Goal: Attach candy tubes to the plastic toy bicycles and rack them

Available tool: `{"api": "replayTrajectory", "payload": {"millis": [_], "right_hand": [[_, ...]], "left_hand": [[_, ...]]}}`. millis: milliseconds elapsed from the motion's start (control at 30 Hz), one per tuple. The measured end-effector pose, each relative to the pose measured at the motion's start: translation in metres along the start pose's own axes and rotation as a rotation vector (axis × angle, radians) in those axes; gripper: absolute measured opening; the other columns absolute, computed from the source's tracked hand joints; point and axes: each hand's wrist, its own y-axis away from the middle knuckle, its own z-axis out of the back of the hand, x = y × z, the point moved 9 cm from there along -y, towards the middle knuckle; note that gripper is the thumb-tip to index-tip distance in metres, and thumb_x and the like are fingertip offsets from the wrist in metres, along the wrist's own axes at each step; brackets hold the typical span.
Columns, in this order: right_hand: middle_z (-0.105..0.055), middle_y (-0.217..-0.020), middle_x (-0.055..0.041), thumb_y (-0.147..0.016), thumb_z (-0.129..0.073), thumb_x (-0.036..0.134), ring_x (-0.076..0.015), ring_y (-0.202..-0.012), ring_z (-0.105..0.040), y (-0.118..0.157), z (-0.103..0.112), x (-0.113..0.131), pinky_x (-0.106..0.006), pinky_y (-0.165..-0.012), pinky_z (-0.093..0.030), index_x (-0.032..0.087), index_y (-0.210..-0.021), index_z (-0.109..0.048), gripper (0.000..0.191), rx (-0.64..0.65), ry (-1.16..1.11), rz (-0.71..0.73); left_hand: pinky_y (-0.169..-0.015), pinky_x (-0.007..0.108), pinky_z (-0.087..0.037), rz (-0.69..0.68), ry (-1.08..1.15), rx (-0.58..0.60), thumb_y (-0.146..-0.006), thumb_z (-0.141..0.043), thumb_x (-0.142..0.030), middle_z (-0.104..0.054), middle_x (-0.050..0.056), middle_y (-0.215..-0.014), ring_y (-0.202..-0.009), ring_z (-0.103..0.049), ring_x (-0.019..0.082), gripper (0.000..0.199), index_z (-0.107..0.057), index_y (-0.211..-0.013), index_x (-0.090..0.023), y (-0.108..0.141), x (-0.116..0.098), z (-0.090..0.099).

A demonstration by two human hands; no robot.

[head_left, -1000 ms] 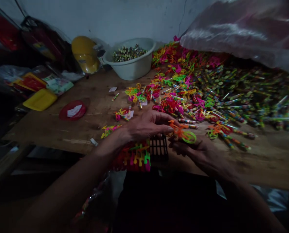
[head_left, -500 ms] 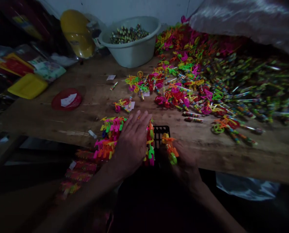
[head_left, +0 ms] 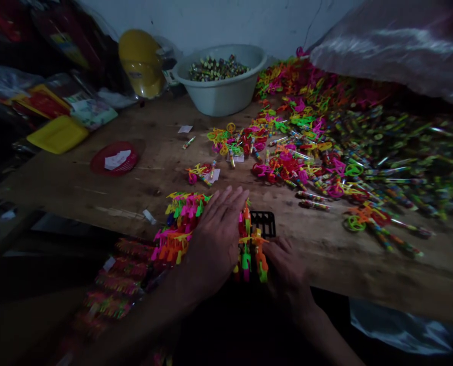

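My left hand [head_left: 218,241] lies flat, fingers together and stretched out, over rows of small colourful plastic toys [head_left: 175,244] at the table's front edge. These toys stand packed in a black rack [head_left: 263,222], whose right end shows its open grid. On the right, my right hand [head_left: 287,267] has its fingers closed at an orange and green toy [head_left: 260,254], beside the packed rows. Its fingertips are partly hidden and dark.
A whitish basin [head_left: 222,94] of small tubes stands at the back. Loose colourful toys [head_left: 283,165] and many candy tubes [head_left: 401,152] cover the right side. On the left are a red basket [head_left: 97,160], a yellow tray [head_left: 58,134] and a yellow helmet [head_left: 139,56].
The orange and green toy in my right hand has moved left, up to the packed rows. My left hand stays on the toys. The whole view has shifted slightly.
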Motion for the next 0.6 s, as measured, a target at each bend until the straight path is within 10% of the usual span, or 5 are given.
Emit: {"api": "replayTrajectory", "payload": {"millis": [333, 600], "right_hand": [[-0.061, -0.099, -0.0113, -0.091, -0.031, 0.029, -0.0264, -0.092, -0.054, 0.012, -0.004, -0.007, -0.043, -0.076, -0.04, 0.019, -0.123, -0.047, 0.037, -0.065, 0.058, 0.039], [-0.059, -0.081, -0.0087, -0.089, -0.035, 0.02, -0.0211, -0.078, -0.05, 0.006, -0.016, -0.01, -0.038, -0.07, -0.039, 0.015, -0.11, -0.055, 0.029, -0.004, 0.115, -0.017]], "left_hand": [[-0.109, 0.064, 0.0, -0.256, 0.039, 0.241, -0.083, -0.047, -0.042, -0.038, 0.003, -0.143, -0.137, -0.017, 0.033, 0.044, -0.056, -0.121, -0.022, 0.0, -0.041, -0.006], [-0.112, 0.057, -0.012, -0.273, -0.017, 0.144, -0.082, -0.048, -0.028, -0.057, 0.011, -0.125, -0.132, -0.033, 0.03, 0.028, -0.063, -0.099, -0.013, 0.006, -0.031, -0.013]]}}
